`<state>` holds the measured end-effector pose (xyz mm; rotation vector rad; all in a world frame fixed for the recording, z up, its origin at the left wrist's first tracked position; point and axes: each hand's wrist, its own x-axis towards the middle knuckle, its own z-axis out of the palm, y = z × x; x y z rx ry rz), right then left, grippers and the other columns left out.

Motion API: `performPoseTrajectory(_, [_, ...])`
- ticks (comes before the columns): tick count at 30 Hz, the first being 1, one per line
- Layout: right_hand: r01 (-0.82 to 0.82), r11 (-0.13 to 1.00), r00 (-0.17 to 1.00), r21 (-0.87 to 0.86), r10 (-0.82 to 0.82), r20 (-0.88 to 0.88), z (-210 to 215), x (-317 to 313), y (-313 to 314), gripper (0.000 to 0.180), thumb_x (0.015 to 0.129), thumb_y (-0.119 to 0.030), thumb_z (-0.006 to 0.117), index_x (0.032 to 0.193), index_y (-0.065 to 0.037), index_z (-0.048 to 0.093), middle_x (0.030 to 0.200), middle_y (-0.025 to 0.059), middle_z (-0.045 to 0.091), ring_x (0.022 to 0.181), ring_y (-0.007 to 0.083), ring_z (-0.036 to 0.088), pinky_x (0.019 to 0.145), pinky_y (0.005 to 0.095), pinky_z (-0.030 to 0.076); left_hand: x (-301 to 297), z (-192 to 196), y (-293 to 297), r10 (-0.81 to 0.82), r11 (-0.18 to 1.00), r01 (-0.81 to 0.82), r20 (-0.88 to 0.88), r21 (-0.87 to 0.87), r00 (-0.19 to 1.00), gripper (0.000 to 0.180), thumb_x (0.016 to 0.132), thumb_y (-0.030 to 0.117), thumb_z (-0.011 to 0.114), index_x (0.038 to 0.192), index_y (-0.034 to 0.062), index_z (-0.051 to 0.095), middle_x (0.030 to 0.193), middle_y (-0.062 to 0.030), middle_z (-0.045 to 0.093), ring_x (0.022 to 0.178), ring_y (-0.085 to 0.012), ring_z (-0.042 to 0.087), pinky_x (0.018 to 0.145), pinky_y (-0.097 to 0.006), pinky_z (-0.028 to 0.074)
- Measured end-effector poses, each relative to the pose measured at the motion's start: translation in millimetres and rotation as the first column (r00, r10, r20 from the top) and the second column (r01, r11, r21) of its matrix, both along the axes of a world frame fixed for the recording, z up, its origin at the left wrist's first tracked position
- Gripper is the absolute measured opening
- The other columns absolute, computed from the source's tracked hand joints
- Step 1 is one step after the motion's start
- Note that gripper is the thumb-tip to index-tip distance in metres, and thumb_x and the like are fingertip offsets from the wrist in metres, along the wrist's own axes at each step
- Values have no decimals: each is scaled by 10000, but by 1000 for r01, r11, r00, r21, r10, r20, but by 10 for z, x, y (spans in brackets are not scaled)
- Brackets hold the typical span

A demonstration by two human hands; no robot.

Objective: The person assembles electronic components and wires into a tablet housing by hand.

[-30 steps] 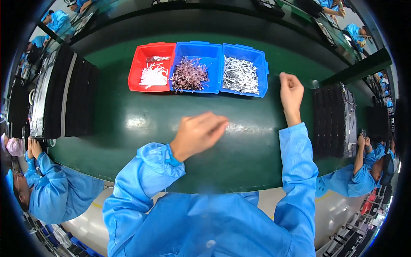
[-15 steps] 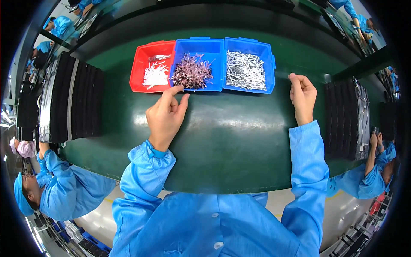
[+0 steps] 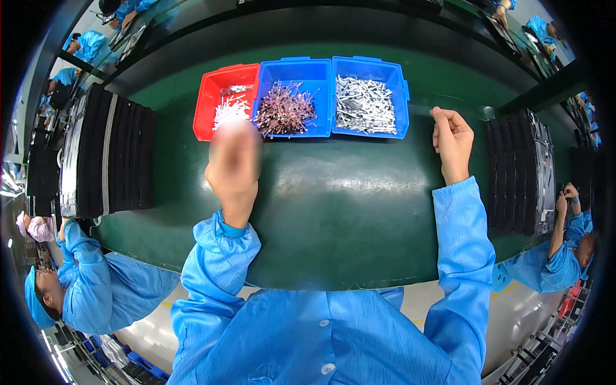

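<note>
Small white parts in the red plastic bin (image 3: pixel 212 102) are lying just beyond my blurred left hand (image 3: pixel 234 160), grip unreadable, so picking needs a careful pinch, while my right hand (image 3: pixel 452 138) is curling loosely, seemingly empty, over the green worktop (image 3: pixel 346 212).

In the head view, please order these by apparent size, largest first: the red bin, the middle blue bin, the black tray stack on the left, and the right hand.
1. Black tray stack.
2. Middle blue bin.
3. Red bin, only slightly smaller than the blue one.
4. Right hand.
Fisheye bending makes the stack's size unsure.
</note>
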<state>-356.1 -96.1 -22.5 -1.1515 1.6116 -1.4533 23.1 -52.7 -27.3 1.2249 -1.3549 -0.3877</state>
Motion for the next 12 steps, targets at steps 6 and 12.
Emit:
performPoseTrajectory(6, [40, 999, 999, -17, -40, 23, 51, 15, 53, 199, 989, -207, 714, 928, -17, 711, 639, -37, 567, 526, 26, 461, 469, 209, 326, -57, 23, 58, 13, 997, -14, -12, -76, 1000, 157, 981, 36, 699, 1130, -12, 683, 686, 26, 590, 508, -6, 473, 441, -178, 344])
performPoseTrajectory(12, [-47, 916, 989, -398, -14, -149, 145, 483, 372, 110, 966, -112, 733, 931, -10, 710, 786, -25, 642, 711, 31, 565, 630, 186, 444, -406, 176, 340, -227, 931, 322, -418, 172, 880, 143, 950, -6, 717, 1091, 5, 740, 776, 4, 653, 546, -12, 505, 456, -182, 364])
